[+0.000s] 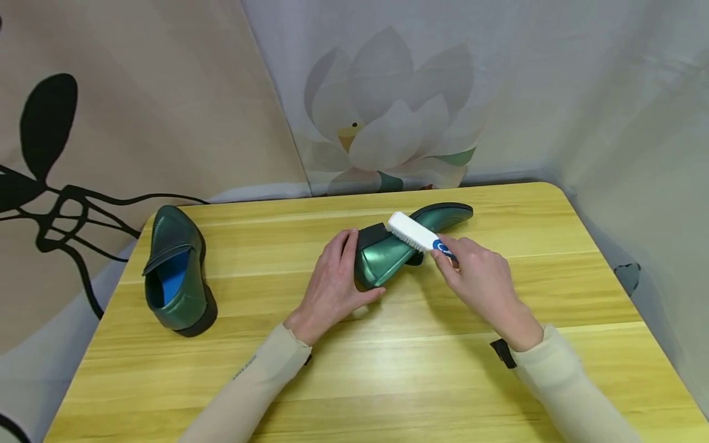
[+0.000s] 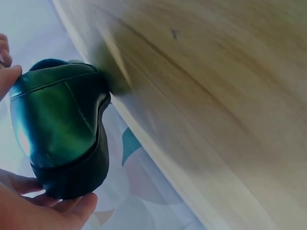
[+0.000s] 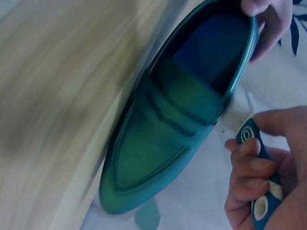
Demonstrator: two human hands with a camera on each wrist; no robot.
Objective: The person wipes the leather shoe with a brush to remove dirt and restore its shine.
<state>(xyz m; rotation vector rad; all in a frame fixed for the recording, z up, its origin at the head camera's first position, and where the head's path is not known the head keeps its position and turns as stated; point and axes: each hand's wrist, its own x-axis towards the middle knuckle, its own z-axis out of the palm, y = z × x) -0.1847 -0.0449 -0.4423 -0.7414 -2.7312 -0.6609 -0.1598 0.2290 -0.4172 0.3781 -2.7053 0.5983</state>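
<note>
A shiny green loafer (image 1: 383,257) with a dark sole lies tipped on its side on the wooden table. My left hand (image 1: 334,282) grips its heel end; in the left wrist view, fingers (image 2: 79,209) lie under the heel and the thumb is over the top edge. My right hand (image 1: 480,282) holds a white brush (image 1: 412,231) by its blue-and-white handle (image 3: 261,191). The bristles meet the upward-facing side of the loafer near the sole. In the right wrist view the loafer's blue insole (image 3: 211,52) and strap show.
The matching green loafer (image 1: 180,271) stands upright at the left side of the table (image 1: 354,381), toe pointing to the back. Behind the table hangs a pale cloth (image 1: 554,92) printed with a lotus flower and dark leaf shapes.
</note>
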